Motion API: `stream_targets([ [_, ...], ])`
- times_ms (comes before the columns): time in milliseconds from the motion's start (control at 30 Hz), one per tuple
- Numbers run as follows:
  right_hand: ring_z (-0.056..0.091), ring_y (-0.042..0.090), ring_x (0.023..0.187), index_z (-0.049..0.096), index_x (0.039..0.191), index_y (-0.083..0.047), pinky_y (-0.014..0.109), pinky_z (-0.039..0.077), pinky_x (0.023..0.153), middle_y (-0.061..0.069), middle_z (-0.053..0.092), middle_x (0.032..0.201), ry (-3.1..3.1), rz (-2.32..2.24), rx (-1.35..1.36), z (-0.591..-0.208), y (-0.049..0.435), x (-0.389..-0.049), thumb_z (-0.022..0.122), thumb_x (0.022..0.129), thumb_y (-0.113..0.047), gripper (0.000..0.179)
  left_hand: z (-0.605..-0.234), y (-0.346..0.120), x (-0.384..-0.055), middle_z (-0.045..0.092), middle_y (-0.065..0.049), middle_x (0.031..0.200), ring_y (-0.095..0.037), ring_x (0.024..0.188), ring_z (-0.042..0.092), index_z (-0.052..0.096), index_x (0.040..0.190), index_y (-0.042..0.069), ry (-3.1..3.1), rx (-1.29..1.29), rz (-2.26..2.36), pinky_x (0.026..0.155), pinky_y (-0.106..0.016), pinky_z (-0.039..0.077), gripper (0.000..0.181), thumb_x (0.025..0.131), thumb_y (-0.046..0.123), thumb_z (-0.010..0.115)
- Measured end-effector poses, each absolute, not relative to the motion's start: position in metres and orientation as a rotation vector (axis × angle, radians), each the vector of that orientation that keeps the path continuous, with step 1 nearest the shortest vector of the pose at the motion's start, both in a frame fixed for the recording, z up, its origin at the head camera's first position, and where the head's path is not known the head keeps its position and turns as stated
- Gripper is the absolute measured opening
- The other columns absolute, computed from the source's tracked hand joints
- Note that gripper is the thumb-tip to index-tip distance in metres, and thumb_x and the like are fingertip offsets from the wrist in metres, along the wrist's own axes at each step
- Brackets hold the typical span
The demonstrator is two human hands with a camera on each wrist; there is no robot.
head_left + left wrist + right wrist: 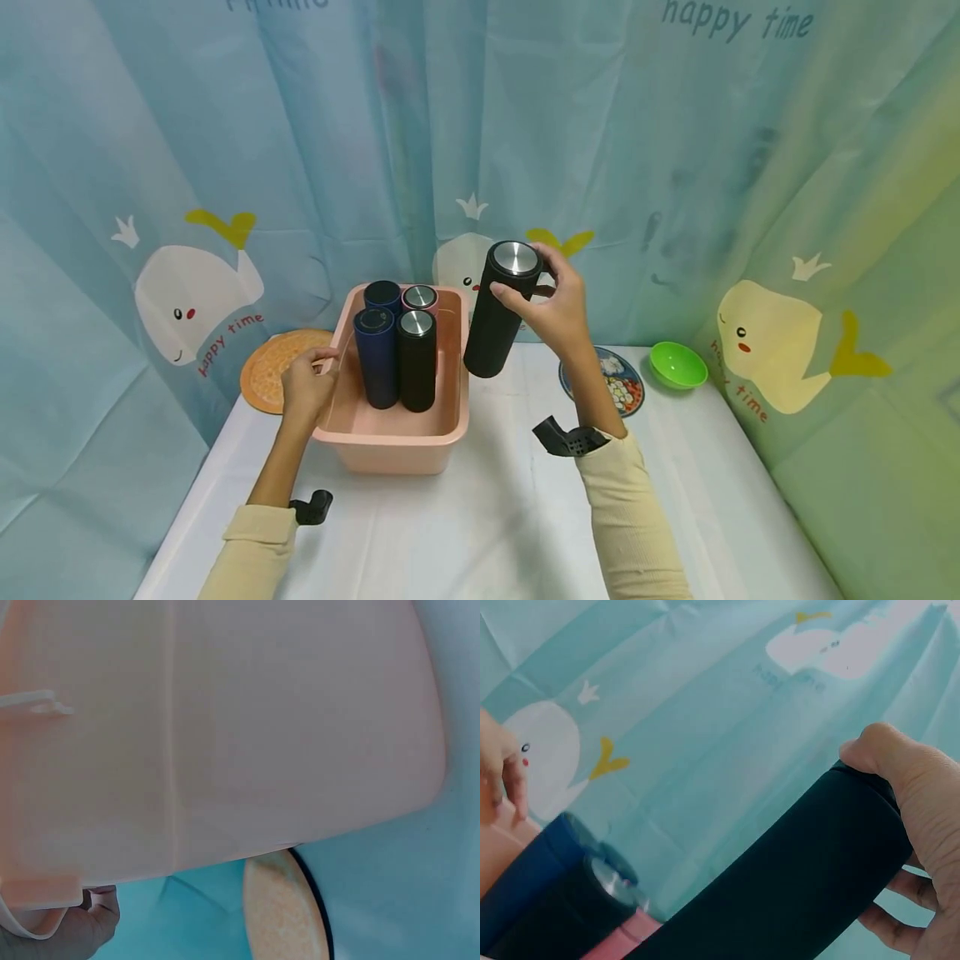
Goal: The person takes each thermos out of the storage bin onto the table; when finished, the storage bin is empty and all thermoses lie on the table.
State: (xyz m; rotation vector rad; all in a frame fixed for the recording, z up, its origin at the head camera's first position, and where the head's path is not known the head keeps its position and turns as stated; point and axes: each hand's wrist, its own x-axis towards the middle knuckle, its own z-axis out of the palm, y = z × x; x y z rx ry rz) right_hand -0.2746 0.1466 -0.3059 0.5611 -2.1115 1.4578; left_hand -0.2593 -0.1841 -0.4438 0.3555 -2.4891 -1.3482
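My right hand [558, 304] grips a black thermos bottle [498, 321] with a silver-topped lid near its upper end. The bottle is tilted and held up just right of a pink plastic basin [397, 439]. In the right wrist view the thumb lies at the lid end of the bottle [780, 870]. My left hand [307, 387] holds the basin's left rim, and the left wrist view shows its fingers [101, 919] curled at the edge. Inside the basin stand two dark blue bottles [377, 358], another black bottle [417, 367] and a pink bottle [420, 297], mostly hidden.
An orange round mat [266, 375] lies behind the left hand. Beyond the right forearm are a blue patterned round mat [626, 392] and a green bowl [678, 366]. A white cloth [480, 533] covers the table, with a blue curtain [360, 167] close behind.
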Motion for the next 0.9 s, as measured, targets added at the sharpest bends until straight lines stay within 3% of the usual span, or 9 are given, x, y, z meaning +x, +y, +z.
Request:
stream_targets([
  [133,0.057,0.020,0.102,0.057,0.129,-0.002,0.023,0.050,0.076,0.014,0.062,0.115,-2.160,1.407,0.515,-0.321,0.154,-0.277,0.081,0.075,-0.018,0.061,-0.445,-0.183,-0.260,0.069,-0.025,0.109,-0.032,0.096,0.066,0.069,0.113,0.001,-2.485,0.348,-1.358,0.063,-0.020,0.047,0.026,0.089,0.005,0.060],
  [400,0.058,0.026,0.104,0.057,0.130,-0.003,0.046,0.053,0.083,0.014,0.062,0.115,-2.250,1.356,0.426,-0.354,0.165,-0.284,0.081,0.075,-0.024,0.064,-0.443,-0.183,-0.260,0.069,-0.025,0.109,-0.032,0.096,0.067,0.068,0.115,0.001,-2.492,0.357,-1.371,0.061,-0.018,0.045,0.026,0.091,0.006,0.058],
  [900,0.059,0.033,0.113,0.056,0.131,-0.002,0.050,0.053,0.090,0.019,0.063,0.121,-2.378,1.405,0.330,-0.399,0.168,-0.294,0.083,0.074,-0.023,0.067,-0.443,-0.185,-0.259,0.068,-0.025,0.111,-0.031,0.096,0.066,0.067,0.117,0.001,-2.503,0.368,-1.390,0.061,-0.018,0.046,0.028,0.092,0.006,0.058],
])
